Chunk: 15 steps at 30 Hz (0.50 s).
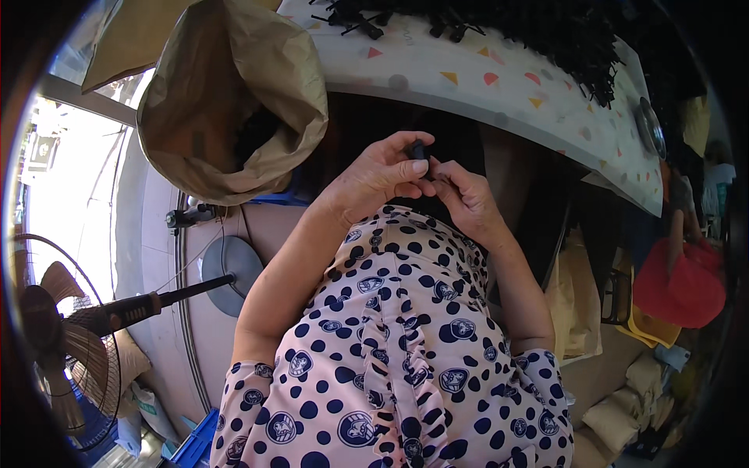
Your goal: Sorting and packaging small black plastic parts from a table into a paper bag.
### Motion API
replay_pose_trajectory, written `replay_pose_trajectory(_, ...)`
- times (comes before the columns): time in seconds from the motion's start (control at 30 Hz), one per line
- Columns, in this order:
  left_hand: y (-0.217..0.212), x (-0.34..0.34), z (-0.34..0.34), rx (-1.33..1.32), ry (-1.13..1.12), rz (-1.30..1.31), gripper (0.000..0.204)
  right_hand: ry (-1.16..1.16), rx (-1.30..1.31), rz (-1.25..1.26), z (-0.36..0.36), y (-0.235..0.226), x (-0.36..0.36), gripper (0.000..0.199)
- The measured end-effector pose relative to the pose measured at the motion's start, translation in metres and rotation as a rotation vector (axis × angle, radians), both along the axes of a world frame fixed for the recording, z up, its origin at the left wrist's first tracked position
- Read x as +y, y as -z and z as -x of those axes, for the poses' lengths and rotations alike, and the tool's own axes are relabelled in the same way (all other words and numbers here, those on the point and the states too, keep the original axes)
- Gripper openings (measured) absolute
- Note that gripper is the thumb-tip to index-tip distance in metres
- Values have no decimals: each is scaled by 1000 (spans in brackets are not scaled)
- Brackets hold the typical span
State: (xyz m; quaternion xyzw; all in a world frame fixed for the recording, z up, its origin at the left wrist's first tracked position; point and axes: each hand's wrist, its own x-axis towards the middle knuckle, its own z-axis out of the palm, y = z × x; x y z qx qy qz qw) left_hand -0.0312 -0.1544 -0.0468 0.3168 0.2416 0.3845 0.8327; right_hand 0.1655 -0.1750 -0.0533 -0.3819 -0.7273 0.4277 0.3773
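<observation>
Close in front of my body, my left hand (pixel 384 171) pinches a small black part (pixel 420 150) between thumb and fingers. It looks like a short dark plastic piece; its exact kind is too small to make out. My right hand (pixel 467 197) meets it from the right, with thumb and forefinger pressed together at the part's lower end. What those right fingertips grip is hidden. Beyond my hands, a heap of black plastic parts (pixel 546 39) with thin stems lies on the table (pixel 421 84), which has a pale cover with coloured shapes.
At the left, a large open brown paper sack (pixel 289 70) holds something dark. A standing fan (pixel 70 327) with a round grey base (pixel 234 269) is on the left floor. A metal dish (pixel 651 129) sits at the table's right end. A red cloth-like thing (pixel 677 285) is farther right.
</observation>
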Motion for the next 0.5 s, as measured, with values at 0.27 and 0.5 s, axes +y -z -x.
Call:
replay_pose_trajectory(0.27, 11, -9, -11, 186, -252, -24, 32, 185, 50, 23, 4, 9, -10, 8)
replay_pose_trajectory(0.5, 16, -15, -26, 602, -264, -315, 24, 143, 43, 125, 14, 14, -6, 19)
